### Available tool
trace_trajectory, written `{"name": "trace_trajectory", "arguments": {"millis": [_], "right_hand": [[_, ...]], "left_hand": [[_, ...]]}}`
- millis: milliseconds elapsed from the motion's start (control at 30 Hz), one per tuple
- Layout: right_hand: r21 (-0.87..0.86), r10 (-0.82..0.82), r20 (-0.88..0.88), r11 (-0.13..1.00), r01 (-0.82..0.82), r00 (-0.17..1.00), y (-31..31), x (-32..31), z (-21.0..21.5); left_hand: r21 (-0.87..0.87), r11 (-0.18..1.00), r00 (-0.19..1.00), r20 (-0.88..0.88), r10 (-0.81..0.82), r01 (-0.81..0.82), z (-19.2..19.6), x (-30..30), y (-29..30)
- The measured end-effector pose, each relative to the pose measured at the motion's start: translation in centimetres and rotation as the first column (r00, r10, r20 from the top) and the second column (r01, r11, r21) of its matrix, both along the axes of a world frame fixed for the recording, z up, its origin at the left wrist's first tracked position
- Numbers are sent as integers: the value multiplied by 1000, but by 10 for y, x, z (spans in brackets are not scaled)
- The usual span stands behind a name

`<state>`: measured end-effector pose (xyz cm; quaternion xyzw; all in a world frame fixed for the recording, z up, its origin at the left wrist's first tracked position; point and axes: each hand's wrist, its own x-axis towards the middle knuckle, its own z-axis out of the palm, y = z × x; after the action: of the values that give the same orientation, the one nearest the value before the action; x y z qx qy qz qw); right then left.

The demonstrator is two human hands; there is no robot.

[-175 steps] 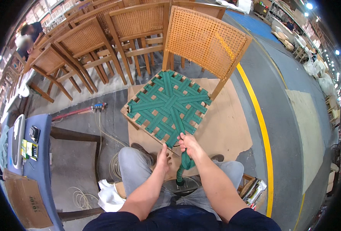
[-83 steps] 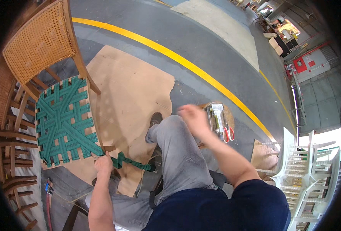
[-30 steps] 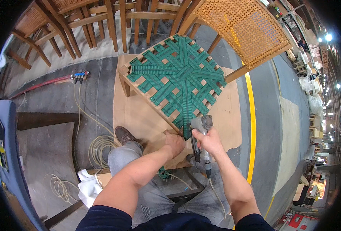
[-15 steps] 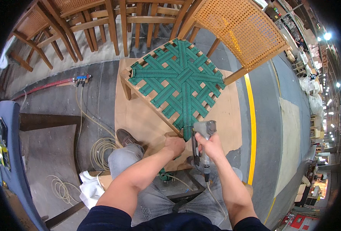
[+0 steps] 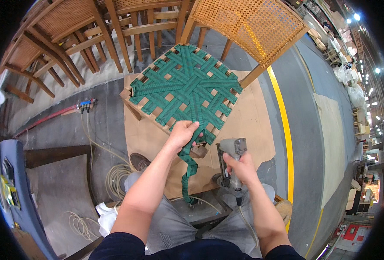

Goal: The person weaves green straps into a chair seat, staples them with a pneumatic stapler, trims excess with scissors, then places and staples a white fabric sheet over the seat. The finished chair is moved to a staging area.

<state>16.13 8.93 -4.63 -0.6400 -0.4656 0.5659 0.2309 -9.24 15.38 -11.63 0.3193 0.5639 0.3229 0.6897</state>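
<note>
At the far left edge stands a blue cabinet [image 5: 16,182]; whatever sits on its top is too small to make out. Coiled hose [image 5: 114,182] lies lower left of centre. The left hand [image 5: 182,133] is clamped on a green webbing strap [image 5: 187,167], pulling it over the near rail of the chair seat [image 5: 187,86] at upper centre. Right of it, the right hand [image 5: 239,167] grips a pneumatic stapler [image 5: 232,149], held clear. Fastening this strap looks to be the step; next the stapler nose must meet the rail.
</note>
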Motion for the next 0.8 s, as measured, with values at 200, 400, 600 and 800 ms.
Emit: {"name": "trace_trajectory", "arguments": {"millis": [200,400,600,800], "right_hand": [[-50,83,54,996,-80,995,20,-26,-8],[5,96,-7,995,-96,995,25,-38,-24],[-19,74,53,997,-73,996,26,-52,-25],[3,69,55,998,-70,996,20,-54,-33]], "left_hand": [[48,997,995,-83,-51,56,-18,14,23],[2,1000,999,-45,-15,15,-26,14,27],[-62,997,999,8,40,-40,-25,13,26],[-51,998,998,52,42,-39,-28,9,27]]}}
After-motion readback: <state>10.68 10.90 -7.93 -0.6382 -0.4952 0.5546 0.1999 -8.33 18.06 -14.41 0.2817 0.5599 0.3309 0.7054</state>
